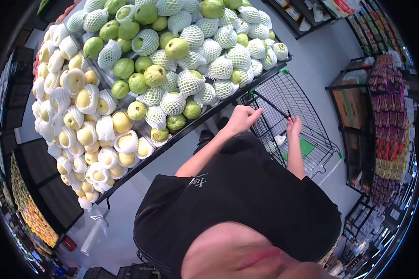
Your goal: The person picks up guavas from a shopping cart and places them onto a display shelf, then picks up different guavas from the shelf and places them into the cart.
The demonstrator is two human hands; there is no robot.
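My left hand (242, 119) is raised beside the front edge of the fruit stand, fingers curled under and thumb pointing right. Whatever may be inside its curled fingers is hidden. On the right, my right hand (293, 125) is closed at the end of a black bar (274, 106) on the shopping cart. The wire shopping cart (307, 100) has green corners and stands to the right of the stand. Inside it are a white item (280, 139) and a flat green panel (304, 149). Green guavas (177, 48), many in white foam nets, are piled ahead of my left hand.
Pale yellow pears (86, 136) in white foam sleeves fill the stand's left part. A dark rim (191, 131) runs along its front. Shelves with purple packets (387, 100) rise on the right. A roll of clear bags (95, 236) hangs at lower left.
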